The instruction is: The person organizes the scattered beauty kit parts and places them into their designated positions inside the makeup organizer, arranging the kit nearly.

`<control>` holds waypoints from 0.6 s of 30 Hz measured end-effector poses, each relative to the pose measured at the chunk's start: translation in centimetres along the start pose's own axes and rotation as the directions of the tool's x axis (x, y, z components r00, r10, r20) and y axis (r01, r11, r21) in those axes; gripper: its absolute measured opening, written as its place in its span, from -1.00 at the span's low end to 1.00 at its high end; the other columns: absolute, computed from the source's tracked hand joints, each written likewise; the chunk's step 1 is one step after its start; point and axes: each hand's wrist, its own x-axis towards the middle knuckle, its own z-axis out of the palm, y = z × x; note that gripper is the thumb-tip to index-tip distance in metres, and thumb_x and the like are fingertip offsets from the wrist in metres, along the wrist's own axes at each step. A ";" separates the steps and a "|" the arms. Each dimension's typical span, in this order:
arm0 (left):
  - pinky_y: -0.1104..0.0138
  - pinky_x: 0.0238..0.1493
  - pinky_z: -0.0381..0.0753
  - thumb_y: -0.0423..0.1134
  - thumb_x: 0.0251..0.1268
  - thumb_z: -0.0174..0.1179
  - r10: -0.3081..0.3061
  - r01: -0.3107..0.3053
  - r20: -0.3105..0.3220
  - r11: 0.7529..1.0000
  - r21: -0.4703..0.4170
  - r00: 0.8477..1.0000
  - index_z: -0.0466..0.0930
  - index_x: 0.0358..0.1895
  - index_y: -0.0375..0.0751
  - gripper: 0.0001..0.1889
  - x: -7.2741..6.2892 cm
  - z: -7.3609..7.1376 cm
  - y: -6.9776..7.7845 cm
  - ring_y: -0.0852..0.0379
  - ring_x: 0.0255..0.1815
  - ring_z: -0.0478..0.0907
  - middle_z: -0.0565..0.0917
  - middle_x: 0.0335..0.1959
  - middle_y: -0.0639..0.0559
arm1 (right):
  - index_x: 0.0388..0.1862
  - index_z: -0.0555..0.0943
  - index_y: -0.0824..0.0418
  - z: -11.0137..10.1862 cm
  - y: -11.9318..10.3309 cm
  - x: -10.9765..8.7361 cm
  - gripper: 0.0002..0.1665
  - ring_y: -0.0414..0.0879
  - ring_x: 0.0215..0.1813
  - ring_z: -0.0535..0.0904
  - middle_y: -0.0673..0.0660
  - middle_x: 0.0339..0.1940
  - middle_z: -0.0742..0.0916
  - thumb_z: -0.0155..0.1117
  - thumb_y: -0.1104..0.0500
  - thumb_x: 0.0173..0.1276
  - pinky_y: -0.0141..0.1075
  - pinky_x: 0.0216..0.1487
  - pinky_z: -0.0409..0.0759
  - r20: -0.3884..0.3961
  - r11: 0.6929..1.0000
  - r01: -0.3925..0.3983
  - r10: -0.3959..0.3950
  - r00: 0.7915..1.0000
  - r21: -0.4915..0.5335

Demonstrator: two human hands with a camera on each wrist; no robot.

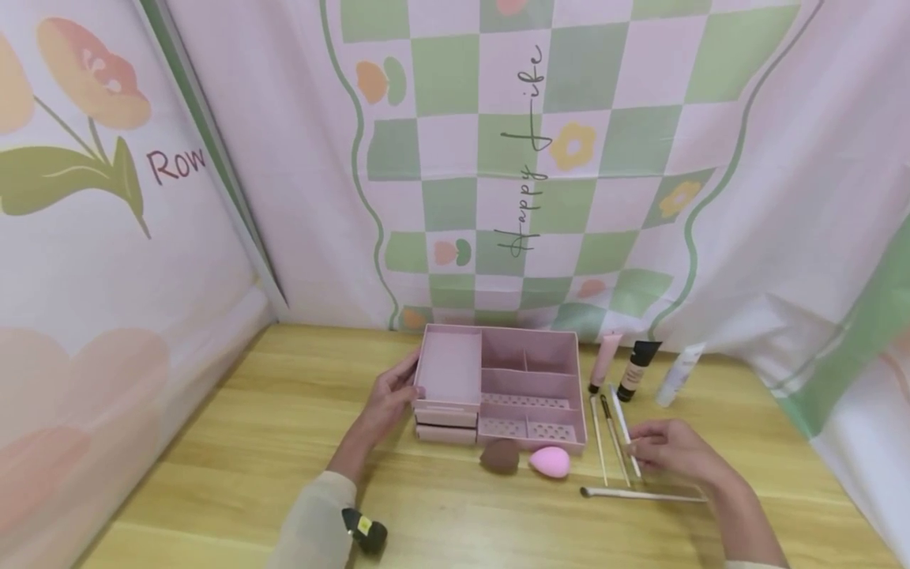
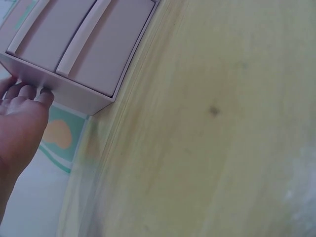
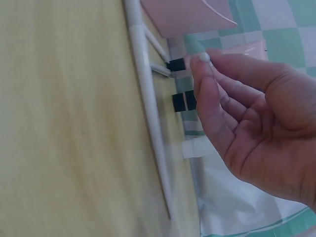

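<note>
My left hand (image 1: pixel 389 399) is at the left side of a pink desktop organizer (image 1: pixel 455 367), its fingers touching the side wall. In the left wrist view the fingertips press that wall beside two drawer fronts (image 2: pixel 106 49). My right hand (image 1: pixel 671 449) pinches a slim white makeup brush (image 1: pixel 622 419) between thumb and index finger. Its rounded white end (image 3: pixel 204 57) shows at the fingertips in the right wrist view. Two thin brushes (image 1: pixel 599 442) (image 1: pixel 615 442) lie to its left. Another pale brush (image 1: pixel 640 495) lies crosswise in front.
A brown makeup sponge (image 1: pixel 501 457) and a pink one (image 1: pixel 550 462) sit before the organizer. Behind the brushes stand a pink tube (image 1: pixel 605 363), a black-capped tube (image 1: pixel 637 371) and a white bottle (image 1: pixel 680 375). A patterned curtain (image 1: pixel 512 205) borders the wooden table (image 1: pixel 235 474).
</note>
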 end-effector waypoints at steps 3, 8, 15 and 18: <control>0.41 0.55 0.28 -0.57 0.19 -0.01 -0.006 0.006 0.005 1.000 0.005 1.000 -0.17 0.58 -0.51 -0.14 -0.1 0.0 0.0 -0.25 0.71 -0.21 -0.17 0.68 -0.34 | 0.20 0.35 0.79 -0.3 -0.2 -0.3 -0.43 -0.24 -0.24 0.74 0.41 -0.12 0.79 0.14 0.30 0.45 -0.37 -0.15 0.83 0.010 1.000 0.006 -0.006 1.000 0.010; 0.37 0.56 0.27 -0.58 0.16 -0.02 -0.005 0.005 -0.005 1.000 0.008 1.000 -0.16 0.58 -0.50 -0.13 -0.2 0.0 -0.1 -0.27 0.70 -0.20 -0.16 0.68 -0.35 | 0.25 0.31 0.78 -0.2 -1.0 -0.7 -0.38 -0.28 -0.20 0.73 0.35 -0.08 0.80 0.16 0.27 0.46 -0.38 -0.08 0.83 0.008 0.997 0.018 -0.018 1.000 0.076; 0.37 0.56 0.26 -0.57 0.15 0.00 -0.001 0.002 -0.014 1.000 0.014 1.000 -0.14 0.58 -0.49 -0.13 -0.2 0.1 -0.1 -0.27 0.70 -0.18 -0.14 0.68 -0.33 | 0.27 0.31 0.77 0.3 -2.5 -0.4 -0.36 -0.31 -0.17 0.73 0.36 -0.04 0.80 0.19 0.28 0.43 -0.39 -0.04 0.82 0.005 0.992 0.058 -0.059 0.998 0.109; 0.36 0.57 0.25 -0.56 0.16 -0.01 0.006 -0.006 -0.013 1.000 0.019 1.000 -0.14 0.58 -0.50 -0.14 -0.1 0.1 0.0 -0.27 0.70 -0.19 -0.15 0.68 -0.34 | 0.27 0.31 0.77 0.5 -3.0 -0.1 -0.35 -0.31 -0.17 0.74 0.39 -0.02 0.79 0.20 0.28 0.43 -0.38 -0.04 0.82 -0.003 0.989 0.083 -0.083 0.997 0.119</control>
